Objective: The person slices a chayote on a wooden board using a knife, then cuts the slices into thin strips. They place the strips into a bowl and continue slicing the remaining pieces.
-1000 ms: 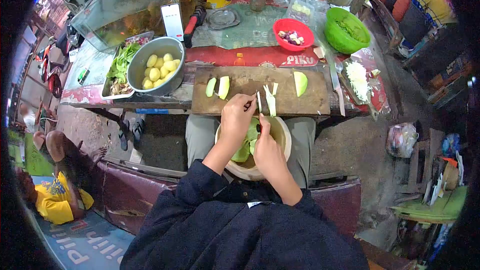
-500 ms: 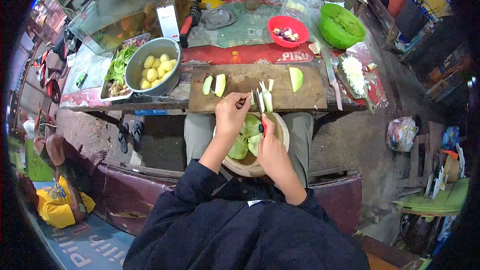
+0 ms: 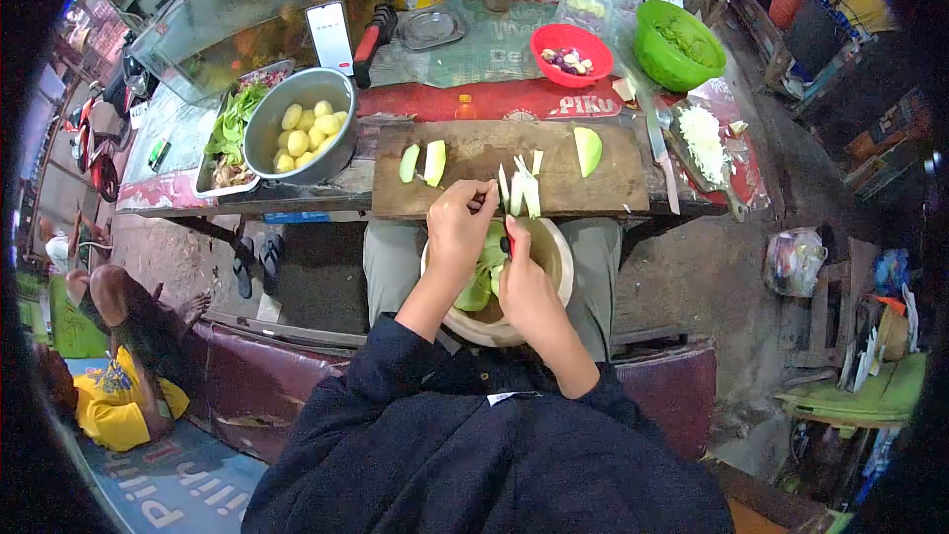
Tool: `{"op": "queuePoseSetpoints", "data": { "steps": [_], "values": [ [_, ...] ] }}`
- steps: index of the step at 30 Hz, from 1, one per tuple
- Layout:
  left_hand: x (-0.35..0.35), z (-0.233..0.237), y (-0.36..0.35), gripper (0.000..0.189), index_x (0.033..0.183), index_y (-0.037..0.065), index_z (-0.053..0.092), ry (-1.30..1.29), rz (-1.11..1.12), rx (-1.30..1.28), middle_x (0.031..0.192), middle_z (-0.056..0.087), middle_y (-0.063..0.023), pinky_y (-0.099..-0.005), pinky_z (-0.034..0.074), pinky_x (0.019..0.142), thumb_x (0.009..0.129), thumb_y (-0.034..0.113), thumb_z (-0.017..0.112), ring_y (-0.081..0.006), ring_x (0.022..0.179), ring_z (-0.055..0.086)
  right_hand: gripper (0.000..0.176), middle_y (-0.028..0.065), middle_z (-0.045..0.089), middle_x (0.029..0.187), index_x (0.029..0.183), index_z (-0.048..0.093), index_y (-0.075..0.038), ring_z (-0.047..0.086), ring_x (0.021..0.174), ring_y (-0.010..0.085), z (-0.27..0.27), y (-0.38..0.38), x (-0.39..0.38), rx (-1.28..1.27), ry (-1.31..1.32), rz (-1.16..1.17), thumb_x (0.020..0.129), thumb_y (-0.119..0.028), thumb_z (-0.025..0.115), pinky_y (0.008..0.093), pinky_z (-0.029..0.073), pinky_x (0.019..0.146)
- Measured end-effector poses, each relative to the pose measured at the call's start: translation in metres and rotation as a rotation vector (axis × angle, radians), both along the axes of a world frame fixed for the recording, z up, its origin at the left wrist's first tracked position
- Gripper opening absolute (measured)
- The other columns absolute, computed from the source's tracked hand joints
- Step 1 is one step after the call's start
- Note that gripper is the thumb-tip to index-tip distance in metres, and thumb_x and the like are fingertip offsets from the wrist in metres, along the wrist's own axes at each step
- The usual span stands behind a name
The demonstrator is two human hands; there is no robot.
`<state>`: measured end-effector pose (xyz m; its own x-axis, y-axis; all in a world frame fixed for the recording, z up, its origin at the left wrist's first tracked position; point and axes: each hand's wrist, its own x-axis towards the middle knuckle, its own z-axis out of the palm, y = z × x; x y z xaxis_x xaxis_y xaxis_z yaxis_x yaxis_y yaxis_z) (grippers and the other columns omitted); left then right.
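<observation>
My right hand [image 3: 527, 272] is closed round the handle of a knife [image 3: 506, 227], whose blade points up at the front edge of the wooden cutting board [image 3: 598, 196]. Just left of the blade, my left hand [image 3: 463, 216] is pinched at the board's edge; what its fingertips hold is too small to name. Pale green cut strips [image 3: 526, 188] lie right of the blade. Two wedges [image 3: 435, 163] rest at the board's left, and a larger piece [image 3: 588, 151] at its right. Below my hands, a round bowl [image 3: 561, 287] on my lap holds green vegetable pieces [image 3: 476, 289].
A grey pot [image 3: 341, 153] of peeled potatoes stands left, beside a tray of greens [image 3: 237, 124]. Behind the board are a red bowl [image 3: 573, 74] and a green bowl [image 3: 657, 74]. Another knife [image 3: 659, 153] lies right. A person in yellow [image 3: 119, 400] sits at lower left.
My right hand and the knife have shifted slightly left and down. The cut strips beside the blade have spread apart a little. My left hand has barely moved.
</observation>
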<state>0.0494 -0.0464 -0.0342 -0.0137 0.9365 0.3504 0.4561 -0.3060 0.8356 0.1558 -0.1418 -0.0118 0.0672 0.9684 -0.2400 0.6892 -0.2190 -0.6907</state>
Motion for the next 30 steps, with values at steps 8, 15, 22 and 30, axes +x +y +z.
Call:
{"op": "queuePoseSetpoints", "data": {
  "steps": [8, 15, 22, 30],
  "values": [
    [-0.006, 0.003, 0.001, 0.013, 0.096, 0.0, 0.075, -0.029, -0.047, -0.025, 0.087, 0.072, -0.0129, -0.0326, 0.056, 0.066, 0.089, 0.012, 0.074, -0.0234, 0.07, 0.071, 0.054, 0.0383, 0.051, 0.135, 0.149, 0.024, -0.003, 0.057, 0.114, 0.0523, 0.013, -0.024, 0.0, 0.164, 0.1, -0.007, 0.099, -0.001, 0.043, 0.0563, 0.046, 0.097],
    [-0.004, 0.0, -0.002, 0.012, 0.088, -0.001, 0.071, -0.025, -0.027, -0.003, 0.084, 0.07, -0.0125, -0.0333, 0.055, 0.064, 0.088, 0.01, 0.074, -0.0234, 0.069, 0.07, 0.055, 0.039, 0.054, 0.13, 0.15, 0.023, -0.003, 0.059, 0.108, 0.0534, 0.008, -0.021, -0.008, 0.112, 0.061, 0.016, 0.099, -0.001, 0.042, 0.0579, 0.046, 0.094],
    [-0.004, 0.0, -0.001, 0.01, 0.091, -0.002, 0.073, -0.012, -0.02, -0.017, 0.084, 0.071, -0.0116, -0.0319, 0.054, 0.065, 0.087, 0.008, 0.075, -0.0208, 0.071, 0.07, 0.06, 0.0372, 0.064, 0.102, 0.151, 0.021, -0.004, 0.064, 0.089, 0.0531, 0.003, -0.007, -0.011, 0.131, 0.041, 0.004, 0.096, -0.003, 0.044, 0.0606, 0.048, 0.08],
    [-0.005, 0.0, -0.002, 0.013, 0.092, -0.002, 0.074, -0.017, -0.009, -0.032, 0.086, 0.072, -0.0127, -0.0318, 0.056, 0.069, 0.089, 0.01, 0.074, -0.0218, 0.074, 0.072, 0.065, 0.0358, 0.066, 0.094, 0.154, 0.018, -0.008, 0.065, 0.087, 0.053, -0.005, -0.002, -0.012, 0.09, -0.052, -0.014, 0.095, -0.005, 0.043, 0.0621, 0.048, 0.079]
  ]
}}
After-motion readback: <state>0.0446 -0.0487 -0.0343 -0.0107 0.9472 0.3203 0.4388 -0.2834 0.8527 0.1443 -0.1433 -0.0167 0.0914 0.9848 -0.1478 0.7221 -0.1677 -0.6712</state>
